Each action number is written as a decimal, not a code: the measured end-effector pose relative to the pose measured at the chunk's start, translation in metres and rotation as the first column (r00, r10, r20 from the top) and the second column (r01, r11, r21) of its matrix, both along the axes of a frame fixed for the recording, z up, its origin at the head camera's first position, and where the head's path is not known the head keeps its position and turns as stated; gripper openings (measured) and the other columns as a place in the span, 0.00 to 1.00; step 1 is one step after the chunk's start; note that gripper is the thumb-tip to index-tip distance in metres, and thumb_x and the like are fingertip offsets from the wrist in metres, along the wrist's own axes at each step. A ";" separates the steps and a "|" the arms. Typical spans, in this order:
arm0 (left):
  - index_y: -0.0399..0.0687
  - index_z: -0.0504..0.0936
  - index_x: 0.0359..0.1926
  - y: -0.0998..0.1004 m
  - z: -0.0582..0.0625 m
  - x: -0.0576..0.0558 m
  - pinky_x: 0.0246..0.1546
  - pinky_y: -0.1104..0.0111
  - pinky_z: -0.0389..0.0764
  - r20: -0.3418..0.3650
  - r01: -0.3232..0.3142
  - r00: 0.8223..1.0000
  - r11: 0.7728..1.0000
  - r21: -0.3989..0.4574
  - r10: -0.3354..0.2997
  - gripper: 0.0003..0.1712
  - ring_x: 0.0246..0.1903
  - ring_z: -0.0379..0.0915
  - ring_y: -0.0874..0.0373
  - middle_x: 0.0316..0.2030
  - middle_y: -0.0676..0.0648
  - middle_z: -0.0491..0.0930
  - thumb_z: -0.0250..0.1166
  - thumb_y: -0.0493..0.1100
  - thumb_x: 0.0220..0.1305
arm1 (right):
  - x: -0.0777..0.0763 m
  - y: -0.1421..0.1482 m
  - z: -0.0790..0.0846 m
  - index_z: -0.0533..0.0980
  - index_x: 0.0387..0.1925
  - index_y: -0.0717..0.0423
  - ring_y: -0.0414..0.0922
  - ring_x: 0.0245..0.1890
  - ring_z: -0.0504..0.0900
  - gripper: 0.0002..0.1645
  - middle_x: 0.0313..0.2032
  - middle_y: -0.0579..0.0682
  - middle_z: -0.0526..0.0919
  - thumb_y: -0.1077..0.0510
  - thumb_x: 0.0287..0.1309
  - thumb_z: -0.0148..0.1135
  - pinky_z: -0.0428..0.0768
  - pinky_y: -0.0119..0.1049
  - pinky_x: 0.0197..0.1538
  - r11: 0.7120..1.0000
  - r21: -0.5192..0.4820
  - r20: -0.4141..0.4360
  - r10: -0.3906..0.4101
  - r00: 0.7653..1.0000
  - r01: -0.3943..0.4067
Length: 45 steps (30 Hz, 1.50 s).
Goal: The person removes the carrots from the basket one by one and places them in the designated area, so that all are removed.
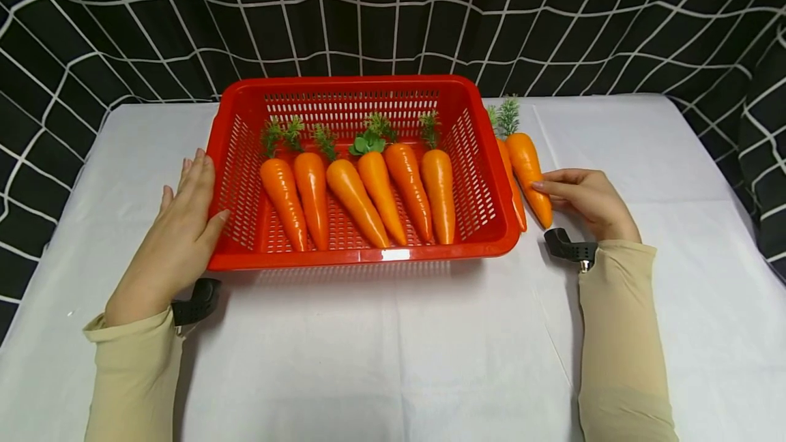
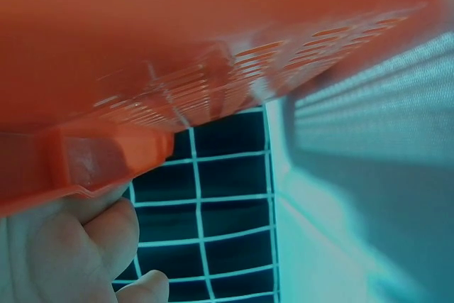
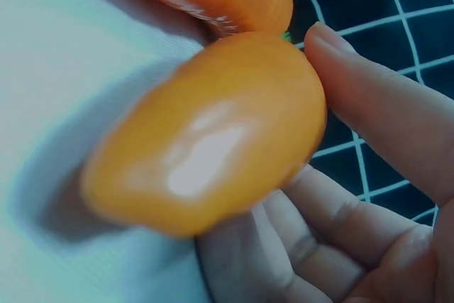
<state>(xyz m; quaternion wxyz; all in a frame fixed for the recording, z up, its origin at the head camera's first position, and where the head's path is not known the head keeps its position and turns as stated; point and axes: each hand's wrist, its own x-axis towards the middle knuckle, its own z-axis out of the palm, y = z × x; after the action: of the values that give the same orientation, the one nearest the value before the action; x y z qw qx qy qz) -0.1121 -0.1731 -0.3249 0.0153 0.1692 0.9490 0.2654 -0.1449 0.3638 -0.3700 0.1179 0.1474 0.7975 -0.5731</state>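
A red plastic basket (image 1: 362,261) with slotted walls holds several orange carrots (image 1: 367,203) lying side by side, green tops toward the back. My left hand (image 1: 178,234) rests along the basket's left rim, fingers straight and thumb over the edge. In the left wrist view, the fingers (image 2: 113,235) lie against the underside of the rim. Beyond the basket's right side, my right hand (image 1: 589,200) pinches a carrot (image 1: 529,172) between thumb and fingers, near its lower half. Another carrot (image 1: 516,200) lies between that one and the basket, partly hidden by the rim.
A white cloth (image 1: 393,353) covers the table. Behind it and at the sides hangs a black curtain (image 1: 393,26) with a white grid. Black wrist cameras (image 1: 199,302) are worn at both sleeves.
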 end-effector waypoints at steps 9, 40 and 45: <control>0.33 0.38 0.72 0.000 0.000 0.000 0.66 0.46 0.29 0.007 -0.003 1.000 1.000 0.003 0.003 0.38 0.71 0.24 0.46 0.73 0.38 0.32 0.47 0.40 0.71 | 0.000 -0.005 0.000 0.84 0.33 0.48 0.36 0.31 0.84 0.03 0.30 0.40 0.84 0.56 0.54 0.68 0.81 0.29 0.39 0.999 -0.045 -0.006 0.008 1.000 -0.008; 0.34 0.39 0.72 0.000 0.001 0.002 0.67 0.47 0.30 0.000 -0.011 1.000 1.000 0.008 0.011 0.38 0.72 0.25 0.48 0.73 0.39 0.33 0.47 0.40 0.71 | 0.002 0.001 0.001 0.85 0.28 0.46 0.38 0.31 0.85 0.05 0.30 0.42 0.85 0.60 0.55 0.66 0.81 0.31 0.39 0.991 -0.131 0.005 0.009 1.000 -0.008; 0.34 0.38 0.72 0.001 0.002 0.001 0.67 0.48 0.29 0.003 -0.007 1.000 1.000 0.008 0.007 0.37 0.71 0.25 0.49 0.73 0.40 0.32 0.47 0.40 0.71 | 0.002 0.002 0.002 0.84 0.27 0.47 0.39 0.32 0.85 0.06 0.30 0.43 0.85 0.61 0.56 0.65 0.81 0.31 0.39 0.986 -0.168 0.002 -0.002 1.000 0.002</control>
<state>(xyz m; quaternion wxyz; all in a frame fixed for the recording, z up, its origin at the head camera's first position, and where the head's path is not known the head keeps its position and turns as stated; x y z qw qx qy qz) -0.1108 -0.1722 -0.3233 0.0152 0.1654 0.9485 0.2697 -0.1425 0.3663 -0.3684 0.1299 0.1383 0.7462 -0.6381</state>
